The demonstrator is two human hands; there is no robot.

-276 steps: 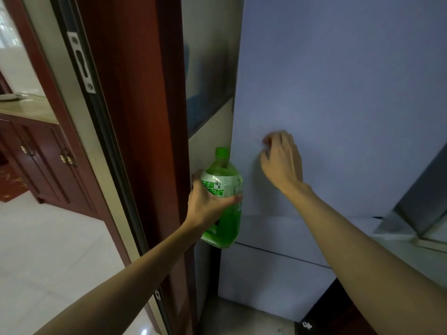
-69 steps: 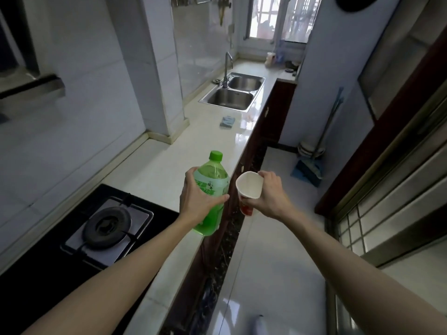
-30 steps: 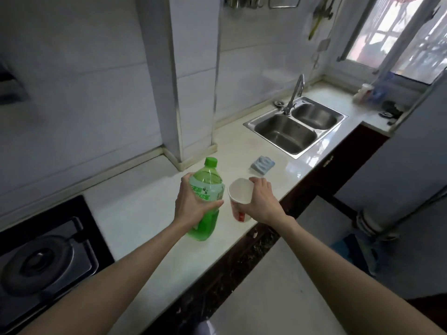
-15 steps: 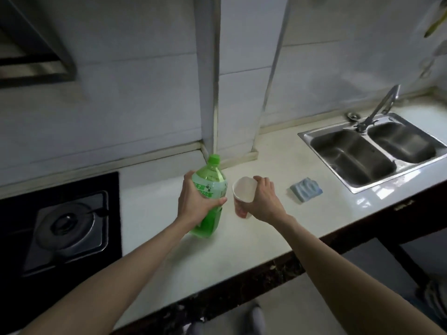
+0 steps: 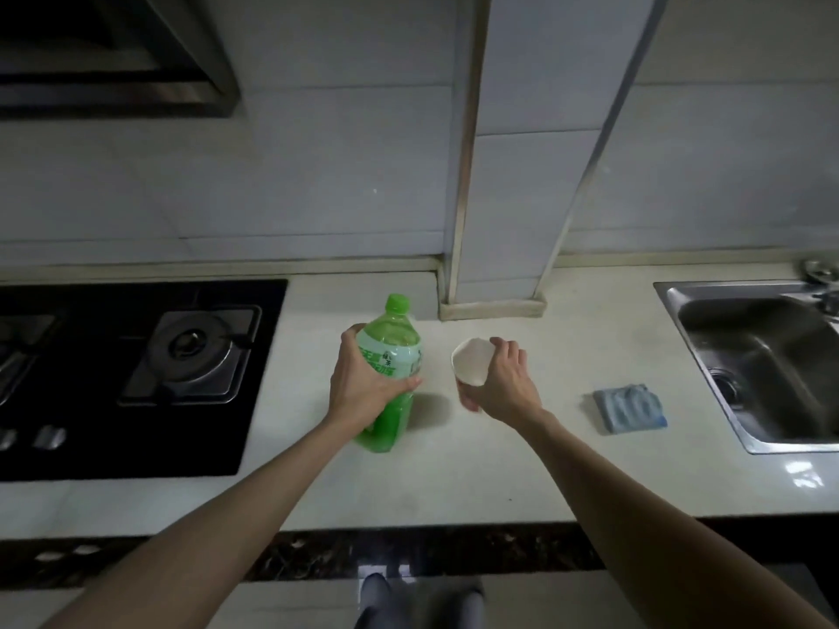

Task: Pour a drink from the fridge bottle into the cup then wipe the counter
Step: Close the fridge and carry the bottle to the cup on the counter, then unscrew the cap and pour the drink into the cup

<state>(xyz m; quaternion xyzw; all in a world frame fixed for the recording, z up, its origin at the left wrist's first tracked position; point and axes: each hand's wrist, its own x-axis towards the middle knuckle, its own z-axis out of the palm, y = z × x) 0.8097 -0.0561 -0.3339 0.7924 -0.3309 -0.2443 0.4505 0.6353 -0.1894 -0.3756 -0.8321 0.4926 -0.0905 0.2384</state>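
A green plastic bottle (image 5: pixel 394 356) with a green cap and a pale label stands on or just above the white counter (image 5: pixel 454 474), capped and upright. My left hand (image 5: pixel 363 388) is wrapped around its middle. A white paper cup (image 5: pixel 470 366), empty as far as I can see, sits to the right of the bottle, tilted a little toward me. My right hand (image 5: pixel 506 382) grips the cup from its right side. A folded blue cloth (image 5: pixel 630 408) lies on the counter to the right of the cup, near the sink.
A black gas hob (image 5: pixel 136 379) with a round burner fills the counter's left part. A steel sink (image 5: pixel 762 356) is set in at the right. A tiled pillar (image 5: pixel 522 174) juts out behind the cup. A range hood (image 5: pixel 113 61) hangs at upper left.
I have turned to face the counter squarely. Both hands have lowered the bottle and the cup down to the counter, between hob and sink; the cup is further from the bottle.
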